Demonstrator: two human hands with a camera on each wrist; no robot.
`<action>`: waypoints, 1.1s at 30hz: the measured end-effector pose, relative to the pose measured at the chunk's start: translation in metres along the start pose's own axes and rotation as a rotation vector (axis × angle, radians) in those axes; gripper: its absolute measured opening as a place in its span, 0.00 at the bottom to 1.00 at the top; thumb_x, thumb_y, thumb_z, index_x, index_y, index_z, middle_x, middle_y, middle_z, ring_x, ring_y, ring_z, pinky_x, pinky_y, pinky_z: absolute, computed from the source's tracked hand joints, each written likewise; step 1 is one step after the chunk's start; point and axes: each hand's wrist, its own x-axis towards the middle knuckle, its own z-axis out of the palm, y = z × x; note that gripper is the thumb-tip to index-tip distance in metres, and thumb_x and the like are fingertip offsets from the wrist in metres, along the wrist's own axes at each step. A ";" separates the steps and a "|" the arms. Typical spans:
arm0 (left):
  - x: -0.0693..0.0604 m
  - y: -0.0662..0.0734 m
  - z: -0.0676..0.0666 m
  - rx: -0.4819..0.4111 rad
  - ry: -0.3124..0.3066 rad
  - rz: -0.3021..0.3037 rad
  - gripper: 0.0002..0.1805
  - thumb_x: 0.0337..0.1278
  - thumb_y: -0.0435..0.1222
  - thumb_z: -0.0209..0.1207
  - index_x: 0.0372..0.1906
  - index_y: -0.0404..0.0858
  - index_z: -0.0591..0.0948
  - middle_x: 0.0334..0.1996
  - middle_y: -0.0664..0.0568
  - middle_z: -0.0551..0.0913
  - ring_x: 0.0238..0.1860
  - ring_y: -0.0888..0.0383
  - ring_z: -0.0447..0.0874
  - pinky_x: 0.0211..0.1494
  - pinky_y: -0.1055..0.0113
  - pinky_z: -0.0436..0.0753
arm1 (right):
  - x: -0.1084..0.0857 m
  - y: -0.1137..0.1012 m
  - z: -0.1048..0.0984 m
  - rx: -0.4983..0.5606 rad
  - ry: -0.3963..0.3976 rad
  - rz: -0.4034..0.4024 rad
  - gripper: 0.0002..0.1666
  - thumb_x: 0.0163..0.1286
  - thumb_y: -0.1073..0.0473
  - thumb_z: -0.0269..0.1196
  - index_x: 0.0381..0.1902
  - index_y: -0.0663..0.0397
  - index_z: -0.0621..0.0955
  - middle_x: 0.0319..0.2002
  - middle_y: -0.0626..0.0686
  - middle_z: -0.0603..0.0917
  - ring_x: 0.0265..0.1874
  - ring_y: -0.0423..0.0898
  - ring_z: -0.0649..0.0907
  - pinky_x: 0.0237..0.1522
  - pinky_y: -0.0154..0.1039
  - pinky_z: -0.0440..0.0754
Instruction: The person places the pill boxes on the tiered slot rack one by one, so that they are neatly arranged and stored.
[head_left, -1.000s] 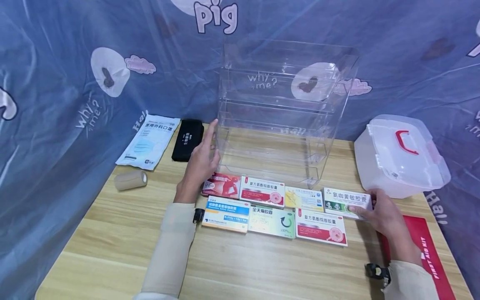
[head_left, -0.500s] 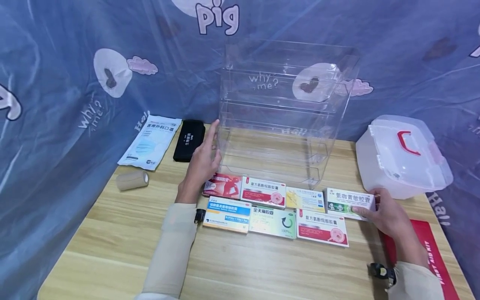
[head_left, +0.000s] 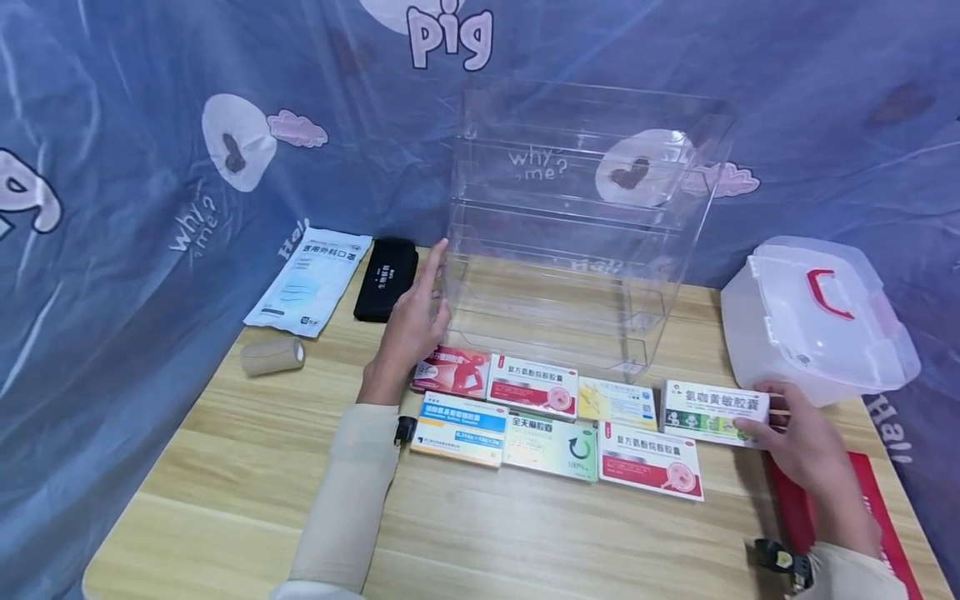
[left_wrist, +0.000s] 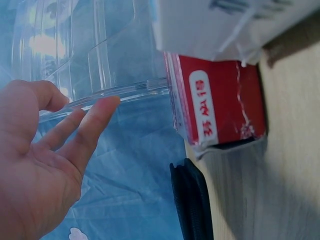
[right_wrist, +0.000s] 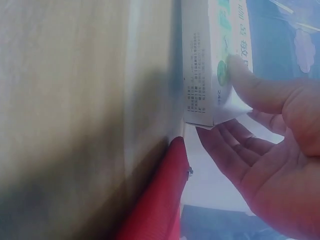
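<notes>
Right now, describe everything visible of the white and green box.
The white and green box is a seemingly closed carton, cardboard by its look, with dark Chinese lettering above a green pictured band. Broad face up, it is right of the yellow box, a gap between them. The right hand pinches its right end.

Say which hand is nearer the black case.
Left: the left hand is close beside the black case; the right hand, holding a medicine box, is farther right.
</notes>
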 end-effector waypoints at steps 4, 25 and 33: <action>0.000 0.000 0.001 -0.003 0.003 0.007 0.52 0.75 0.26 0.57 0.89 0.64 0.45 0.82 0.44 0.69 0.67 0.39 0.85 0.66 0.45 0.86 | -0.002 0.001 -0.002 0.013 0.031 -0.026 0.36 0.67 0.71 0.72 0.69 0.72 0.70 0.57 0.80 0.78 0.41 0.51 0.85 0.29 0.20 0.74; 0.001 -0.002 0.001 0.001 0.019 0.046 0.52 0.73 0.25 0.57 0.89 0.62 0.47 0.80 0.42 0.72 0.64 0.40 0.87 0.63 0.47 0.88 | -0.013 -0.030 -0.038 0.070 0.194 -0.099 0.36 0.67 0.77 0.68 0.72 0.70 0.72 0.55 0.78 0.83 0.33 0.08 0.68 0.29 0.12 0.73; 0.000 -0.001 0.000 0.010 0.021 0.034 0.52 0.72 0.25 0.57 0.89 0.61 0.47 0.80 0.42 0.72 0.62 0.39 0.88 0.62 0.46 0.88 | 0.000 -0.057 -0.064 0.238 0.296 -0.232 0.37 0.64 0.82 0.67 0.68 0.52 0.81 0.44 0.11 0.75 0.37 0.06 0.75 0.35 0.10 0.75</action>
